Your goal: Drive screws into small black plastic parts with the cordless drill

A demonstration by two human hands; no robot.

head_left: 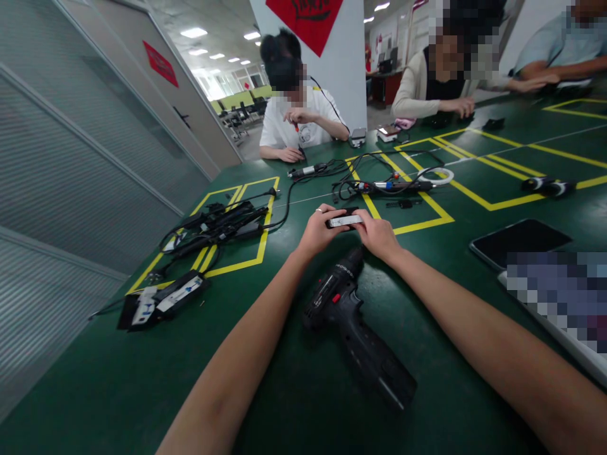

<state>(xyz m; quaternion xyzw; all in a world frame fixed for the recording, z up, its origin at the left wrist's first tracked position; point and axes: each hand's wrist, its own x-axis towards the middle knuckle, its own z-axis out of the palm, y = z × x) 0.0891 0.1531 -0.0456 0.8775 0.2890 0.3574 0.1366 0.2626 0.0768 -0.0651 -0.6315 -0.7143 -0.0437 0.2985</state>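
Between my two hands is a small black rectangular part with a white face (345, 220), too small to name more exactly. My left hand (318, 230) grips its left end, a ring on one finger. The fingers of my right hand (378, 234) close on its right end. Just below my hands, a black cordless drill (348, 322) with a red switch lies on its side on the green table. Its chuck points away from me, toward my right hand. My fingertips partly cover the black part.
Black cables and adapters (222, 224) lie heaped on the left. Beyond my hands are more cables and a pen-like electric screwdriver (393, 186). A phone (519, 243) lies at right. Yellow tape (422, 225) marks the green table (265, 392). Several people sit across it, one person (303, 114) in white.
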